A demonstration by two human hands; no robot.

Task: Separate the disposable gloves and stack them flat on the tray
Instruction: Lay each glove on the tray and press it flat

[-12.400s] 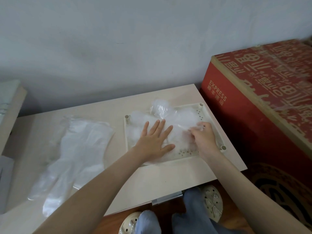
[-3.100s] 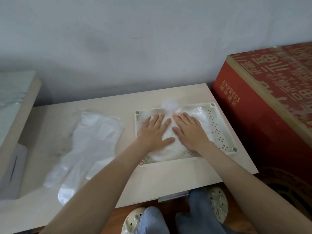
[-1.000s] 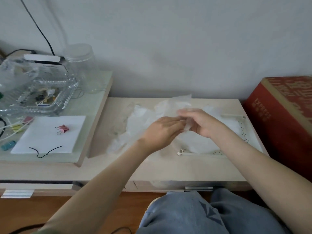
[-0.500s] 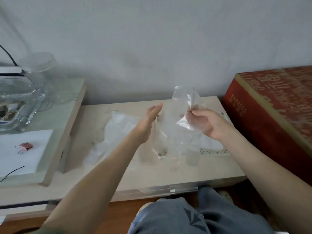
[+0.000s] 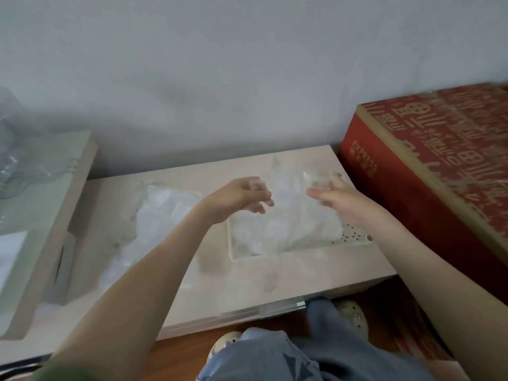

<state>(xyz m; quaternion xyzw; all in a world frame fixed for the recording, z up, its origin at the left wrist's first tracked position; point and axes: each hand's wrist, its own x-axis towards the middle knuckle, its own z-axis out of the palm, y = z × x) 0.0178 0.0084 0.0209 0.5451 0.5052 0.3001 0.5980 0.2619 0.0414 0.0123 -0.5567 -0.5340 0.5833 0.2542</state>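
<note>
Disposable glove (image 5: 288, 196) is being held spread just above the tray (image 5: 354, 244), its far edge being pinched by curled fingers of left hand (image 5: 242, 198) and right hand (image 5: 339, 196), long axis running toward the near rim.

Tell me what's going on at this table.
A person holds one clear disposable glove spread between both hands above the cream tray. The left hand pinches one edge; the right hand is at the other edge, though blur hides its grip. Flattened gloves already lie on the tray, and a loose pile of gloves waits on the table to its left.
</note>
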